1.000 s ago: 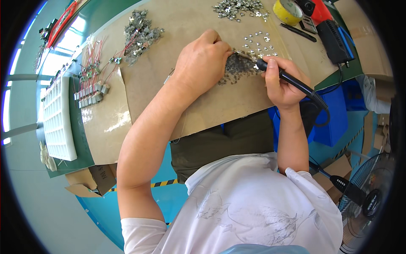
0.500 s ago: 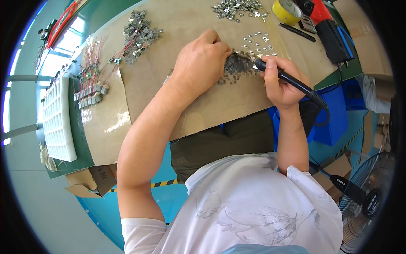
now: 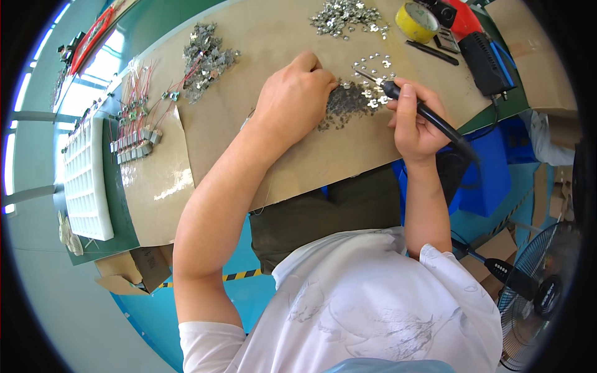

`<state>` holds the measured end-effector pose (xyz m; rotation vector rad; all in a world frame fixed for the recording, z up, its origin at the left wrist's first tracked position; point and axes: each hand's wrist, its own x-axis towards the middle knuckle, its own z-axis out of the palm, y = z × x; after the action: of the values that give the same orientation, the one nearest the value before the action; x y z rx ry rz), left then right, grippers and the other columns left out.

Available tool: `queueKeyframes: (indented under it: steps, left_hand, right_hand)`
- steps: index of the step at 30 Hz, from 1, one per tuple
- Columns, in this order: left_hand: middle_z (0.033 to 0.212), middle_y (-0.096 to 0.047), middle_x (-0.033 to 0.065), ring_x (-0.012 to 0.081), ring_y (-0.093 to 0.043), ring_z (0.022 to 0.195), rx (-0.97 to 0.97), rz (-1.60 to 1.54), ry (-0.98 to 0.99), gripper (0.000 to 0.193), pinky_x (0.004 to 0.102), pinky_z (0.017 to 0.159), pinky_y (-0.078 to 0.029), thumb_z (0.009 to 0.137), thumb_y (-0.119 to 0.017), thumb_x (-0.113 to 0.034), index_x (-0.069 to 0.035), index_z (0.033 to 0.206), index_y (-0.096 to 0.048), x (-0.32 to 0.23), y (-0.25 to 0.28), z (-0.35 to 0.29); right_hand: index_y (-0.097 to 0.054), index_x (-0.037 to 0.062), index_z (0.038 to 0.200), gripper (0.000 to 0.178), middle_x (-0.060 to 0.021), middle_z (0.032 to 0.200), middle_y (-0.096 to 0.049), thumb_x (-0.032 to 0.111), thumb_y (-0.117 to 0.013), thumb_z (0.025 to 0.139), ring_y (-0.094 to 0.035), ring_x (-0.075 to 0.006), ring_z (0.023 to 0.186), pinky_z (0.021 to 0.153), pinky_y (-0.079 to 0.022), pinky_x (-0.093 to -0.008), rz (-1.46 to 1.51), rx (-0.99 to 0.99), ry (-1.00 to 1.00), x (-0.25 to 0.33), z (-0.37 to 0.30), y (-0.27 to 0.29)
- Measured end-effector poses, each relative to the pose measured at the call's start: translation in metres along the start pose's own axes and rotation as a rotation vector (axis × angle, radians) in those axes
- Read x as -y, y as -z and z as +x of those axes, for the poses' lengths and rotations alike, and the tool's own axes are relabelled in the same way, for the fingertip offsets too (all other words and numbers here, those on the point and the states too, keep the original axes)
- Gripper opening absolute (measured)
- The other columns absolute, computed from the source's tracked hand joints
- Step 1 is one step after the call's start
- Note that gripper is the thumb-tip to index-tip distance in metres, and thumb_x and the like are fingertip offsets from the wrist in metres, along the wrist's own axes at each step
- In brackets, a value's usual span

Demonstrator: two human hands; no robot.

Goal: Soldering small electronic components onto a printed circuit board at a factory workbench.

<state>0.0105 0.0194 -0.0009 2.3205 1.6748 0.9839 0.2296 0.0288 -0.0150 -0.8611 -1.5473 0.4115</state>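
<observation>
My right hand [image 3: 418,124] grips a soldering iron [image 3: 391,91] by its black handle, its thin metal tip pointing up and left above the board. With fingers bent and pinched together, my left hand [image 3: 293,99] is at the left edge of a heap of small dark parts [image 3: 349,102]; whatever sits in that pinch is too small and hidden to make out. The iron's tip is apart from my left fingertips. Small shiny metal pieces [image 3: 375,98] lie scattered at the right of the dark heap and beyond it.
Farther off are a silver parts pile [image 3: 346,18] and a grey metal pile [image 3: 208,59]. Small silver blocks with red wires [image 3: 134,144] lie left, beside a white gridded tray [image 3: 87,180]. Yellow tape [image 3: 416,22], a black pen-shaped tool [image 3: 433,52] and a black box [image 3: 487,65] are at right.
The soldering iron has swung so its tip rises up and away from the dark heap and my left fingers. My right hand has shifted slightly, while my left stays nearly in place.
</observation>
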Motion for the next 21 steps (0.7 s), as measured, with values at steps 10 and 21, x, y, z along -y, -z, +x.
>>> queueKeyframes:
  steps: [10,21]
  left_hand:
    - [0.095,-0.067,0.0120,0.0311,-0.069,0.091,0.103,0.046,-0.054,0.012,0.0415,0.082,-0.059,0.092,-0.068,-0.015,-0.009,0.092,-0.078,0.013,0.003,-0.007]
    - [0.100,-0.064,0.0147,0.0318,-0.069,0.095,0.118,0.018,-0.014,0.009,0.0421,0.084,-0.059,0.081,-0.067,-0.008,-0.005,0.087,-0.074,0.011,-0.005,-0.007]
  right_hand:
    - [-0.072,0.0071,0.128,0.034,-0.0154,0.104,-0.068,0.005,-0.075,0.094,-0.067,-0.0330,0.095,0.081,-0.054,-0.0397,-0.624,0.203,0.382,-0.035,0.079,0.022]
    - [-0.068,0.0126,0.129,0.025,-0.0046,0.090,-0.076,0.012,-0.053,0.109,-0.060,-0.0070,0.067,0.053,-0.047,-0.0228,0.048,0.726,-0.069,0.031,0.110,-0.068]
